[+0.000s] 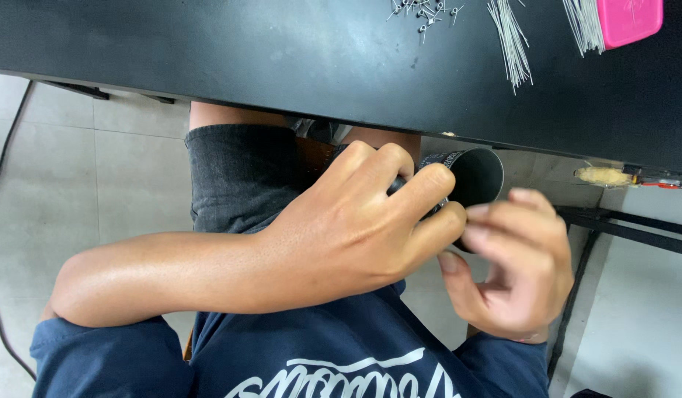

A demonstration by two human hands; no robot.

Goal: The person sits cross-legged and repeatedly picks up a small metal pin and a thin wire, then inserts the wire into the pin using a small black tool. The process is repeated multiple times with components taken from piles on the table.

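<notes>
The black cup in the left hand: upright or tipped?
Tipped. The black cup lies sideways in the left hand, its open mouth facing right toward the right hand. Whether anything is inside cannot be told; the interior is dark.

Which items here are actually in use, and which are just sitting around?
In use: dark tube, gripped by left hand; right hand at its open end.

Lying about, on the black table: small pins, thin wire bundles, pink container.

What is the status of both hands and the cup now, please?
Left hand wrapped around dark cup, held below the black table. Right hand at the cup's rim, fingers pinched, blurred. Nothing between them.
</notes>
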